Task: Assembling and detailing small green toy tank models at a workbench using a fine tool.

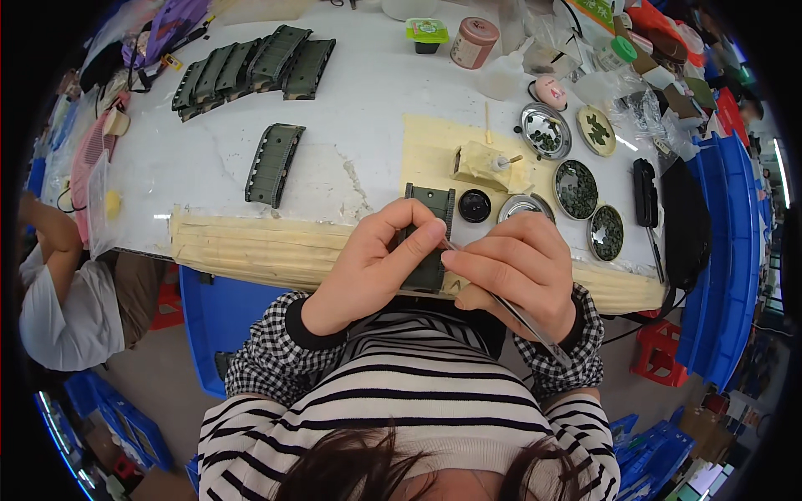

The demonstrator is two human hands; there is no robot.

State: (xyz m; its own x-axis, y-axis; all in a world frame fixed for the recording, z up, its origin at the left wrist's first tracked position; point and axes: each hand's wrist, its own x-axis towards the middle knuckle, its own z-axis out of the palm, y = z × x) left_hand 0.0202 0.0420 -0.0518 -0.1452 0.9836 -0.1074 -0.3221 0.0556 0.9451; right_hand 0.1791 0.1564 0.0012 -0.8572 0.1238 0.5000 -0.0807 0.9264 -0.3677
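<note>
My right hand [522, 263] grips metal tweezers [535, 327], their broad end slanting down toward my sleeve. Beside their tip, the thumb and forefinger of my left hand [376, 259] are pinched together; whatever lies between them is too small to make out. Under both hands, at the table's near edge, is a dark green ribbed panel [428, 271], partly covered by my fingers. Just beyond my right hand stand a small black round pot [474, 205] and a shiny metal dish [525, 206], partly hidden by that hand.
Another green panel [274, 165] lies left of my hands, with a stack of panels [251, 68] farther back. Round dishes of small dark pieces [576, 189] stand on the right, near a tape-wrapped block [484, 167]. Yellow tape [259, 242] covers the table edge. Someone sits at far left.
</note>
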